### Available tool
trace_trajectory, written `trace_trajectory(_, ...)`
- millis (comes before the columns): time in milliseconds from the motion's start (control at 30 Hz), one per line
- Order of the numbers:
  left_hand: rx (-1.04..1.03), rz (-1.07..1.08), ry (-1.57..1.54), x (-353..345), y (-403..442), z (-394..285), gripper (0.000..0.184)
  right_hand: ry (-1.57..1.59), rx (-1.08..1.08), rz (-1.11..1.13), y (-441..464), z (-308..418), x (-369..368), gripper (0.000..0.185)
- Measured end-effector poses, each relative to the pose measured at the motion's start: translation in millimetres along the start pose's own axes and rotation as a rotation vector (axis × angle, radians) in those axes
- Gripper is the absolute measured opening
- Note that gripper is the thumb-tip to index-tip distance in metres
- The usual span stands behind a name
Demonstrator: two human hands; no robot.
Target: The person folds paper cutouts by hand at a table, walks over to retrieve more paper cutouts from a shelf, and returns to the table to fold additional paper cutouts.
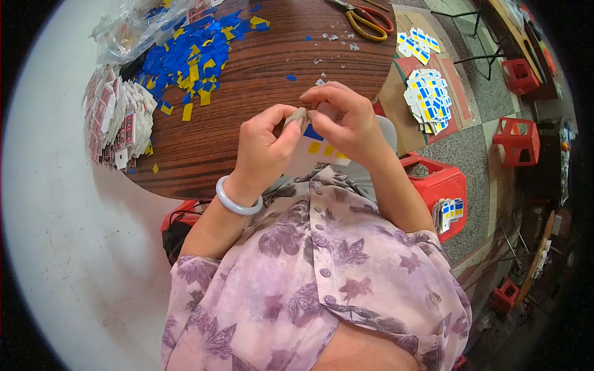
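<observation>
My left hand (267,137) and my right hand (346,120) meet at the fingertips in front of my body, close to the table's near edge. Both are closed in a pinch. A greyish cover (296,117) sits at the fingertips of my left hand. Whatever small thing is between the fingertips is hidden. Just below and partly behind my right hand shows a white card (328,152) with blue and yellow patches; I cannot tell whether it is held or resting.
On the wooden table (260,80) lie blue and yellow pieces (192,59), a stack of printed cards (117,117), a clear plastic bag (133,31) and scissors (368,21). Patched cards (428,102) lie on cardboard at right; more (450,213) are on a red stool (442,182).
</observation>
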State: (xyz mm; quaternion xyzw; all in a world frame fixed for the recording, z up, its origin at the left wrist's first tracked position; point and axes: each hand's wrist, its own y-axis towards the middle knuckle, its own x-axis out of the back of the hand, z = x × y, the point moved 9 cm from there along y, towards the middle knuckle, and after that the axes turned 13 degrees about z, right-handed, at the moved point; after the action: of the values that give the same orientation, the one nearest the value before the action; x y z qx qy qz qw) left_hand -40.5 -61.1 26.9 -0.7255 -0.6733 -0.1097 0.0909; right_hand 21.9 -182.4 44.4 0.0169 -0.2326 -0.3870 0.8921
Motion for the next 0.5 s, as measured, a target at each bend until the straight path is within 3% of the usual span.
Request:
trace_trajectory(67, -0.006, 0.003, -0.069, -2.3, 0.5, 0.4, 0.012, 0.152, 0.005, -0.052, -3.7, -5.5, 3.3, 0.016)
trace_trajectory(167, -0.008, 0.005, -0.136, -7.2, 2.0, 1.4, 0.011, 0.06, 0.092, 0.002, -3.7, 3.2, 5.8, 0.014)
trace_trajectory(267, 0.023, 0.028, -0.1, -11.2, 2.0, 0.1, 0.011, -0.041, -0.001, 0.118, -3.5, 3.8, 4.8, 0.01)
trace_trajectory(500, -0.062, -0.065, 0.109, -8.1, 1.1, -11.0, 0.01, -0.006, -0.087, 0.103, -5.1, 0.4, 9.0, 0.01)
